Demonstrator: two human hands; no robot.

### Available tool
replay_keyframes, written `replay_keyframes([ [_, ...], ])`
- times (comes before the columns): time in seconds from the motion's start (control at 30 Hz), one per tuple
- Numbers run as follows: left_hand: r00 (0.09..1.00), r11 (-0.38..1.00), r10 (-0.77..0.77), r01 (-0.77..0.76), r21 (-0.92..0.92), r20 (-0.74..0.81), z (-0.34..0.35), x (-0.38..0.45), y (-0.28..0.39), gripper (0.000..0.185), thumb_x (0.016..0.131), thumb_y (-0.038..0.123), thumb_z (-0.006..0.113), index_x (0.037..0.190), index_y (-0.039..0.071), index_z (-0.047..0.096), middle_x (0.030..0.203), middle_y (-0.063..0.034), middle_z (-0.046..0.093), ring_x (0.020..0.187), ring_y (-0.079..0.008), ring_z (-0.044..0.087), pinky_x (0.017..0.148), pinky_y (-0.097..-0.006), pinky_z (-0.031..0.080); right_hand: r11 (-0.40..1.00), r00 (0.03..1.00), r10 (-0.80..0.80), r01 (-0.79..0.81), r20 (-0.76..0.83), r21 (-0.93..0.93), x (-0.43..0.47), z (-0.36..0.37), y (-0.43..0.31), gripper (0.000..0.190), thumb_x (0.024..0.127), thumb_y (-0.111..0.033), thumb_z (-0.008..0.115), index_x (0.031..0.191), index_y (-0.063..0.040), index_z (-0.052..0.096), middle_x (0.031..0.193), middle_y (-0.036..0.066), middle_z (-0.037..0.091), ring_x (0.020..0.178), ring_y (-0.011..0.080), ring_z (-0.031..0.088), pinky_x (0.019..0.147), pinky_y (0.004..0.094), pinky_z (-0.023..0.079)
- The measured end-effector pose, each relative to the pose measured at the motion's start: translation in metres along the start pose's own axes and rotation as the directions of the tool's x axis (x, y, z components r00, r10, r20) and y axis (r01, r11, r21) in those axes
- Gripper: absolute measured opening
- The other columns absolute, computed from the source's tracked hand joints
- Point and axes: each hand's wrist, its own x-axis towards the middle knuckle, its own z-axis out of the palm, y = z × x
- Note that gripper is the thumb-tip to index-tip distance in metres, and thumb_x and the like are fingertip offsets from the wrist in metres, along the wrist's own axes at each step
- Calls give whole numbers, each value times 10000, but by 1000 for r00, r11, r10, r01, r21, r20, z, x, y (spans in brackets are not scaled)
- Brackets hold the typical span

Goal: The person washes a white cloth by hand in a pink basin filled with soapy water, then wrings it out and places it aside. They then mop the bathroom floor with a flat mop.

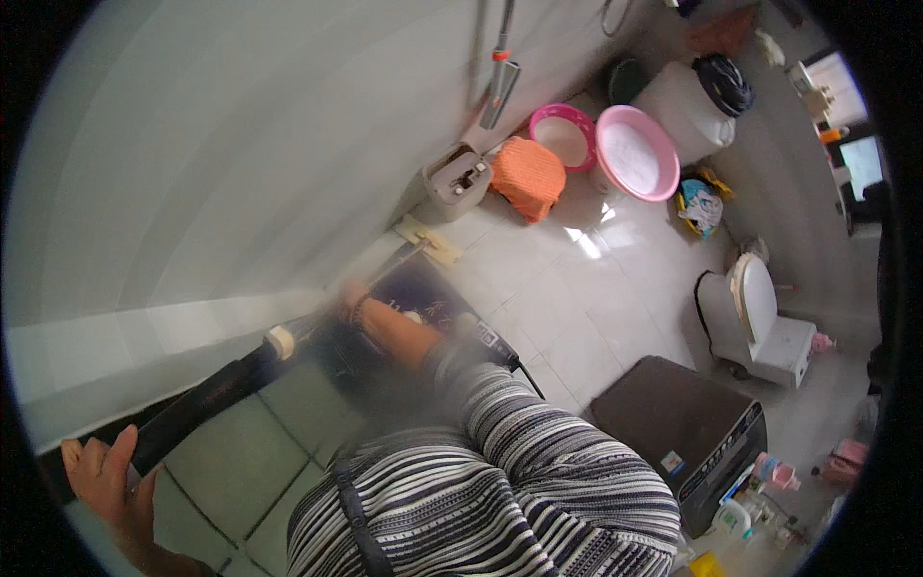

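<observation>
A long-handled mop runs diagonally from lower left to the centre, its pale yellow head (429, 241) on the floor near the wall. My left hand (112, 472) is at the lower left, its fingers around the upper end of the black handle grip (209, 400). Farther down, past a cream collar (280, 342), my right hand (353, 303) is closed on the thin pole; blur hides its fingers in part. Below my right forearm lies a dark blue mat or panel (411, 281) with a light pattern and writing.
Along the wall stand a grey bin (458, 184), an orange cloth-covered thing (530, 177) and two pink basins, one deep pink (595, 137), one light pink (674, 169). A toilet (757, 310) and a dark-topped washing machine (670, 411) stand right. Bottles (734, 518) are at lower right.
</observation>
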Motion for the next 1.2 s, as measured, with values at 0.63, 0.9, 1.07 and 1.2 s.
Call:
replay_keyframes([
  [0.63, 990, 858, -114, 58, -511, -79, 66, 63, 18, 462, 563, 91, 822, 997, 24, 677, 726, -71, 455, 744, -240, 395, 690, -367, 322, 957, 818, -111, 241, -565, 161, -130, -150, -56, 223, 881, -201, 550, 851, 12, 490, 737, 160, 587, 511, 232, 560, 397, 388, 418],
  [0.9, 980, 957, -8, -51, -284, -200, 35, 9, -42, 485, 657, 12, 729, 1128, 66, 623, 822, -59, 485, 819, -244, 424, 773, -368, 336, 483, 910, -339, 386, -239, 786, -199, -209, -94, 169, 887, -158, 471, 764, -45, 443, 569, 79, 491, 538, 244, 524, 529, 397, 479],
  [1.07, 935, 972, -105, 24, -234, -340, 48, -23, -74, 626, 715, 157, 749, 1299, 59, 546, 1296, -169, 503, 1273, -349, 438, 1067, -516, 345, 242, 922, -354, 252, -156, 937, -195, -193, -121, 472, 1029, -419, 411, 681, -120, 298, 525, -13, 271, 424, 141, 289, 392, 281, 299],
  [1.2, 544, 223, -796, -143, -964, -265, 90, 8, -38, 781, 927, 435, 582, 1529, 120, 195, 1526, -217, 284, 1381, -336, 353, 1149, -488, 268, 193, 916, -397, 149, -62, 970, -209, -148, -115, 500, 1022, -436, 410, 639, -141, 287, 501, -26, 272, 414, 125, 277, 392, 267, 301],
])
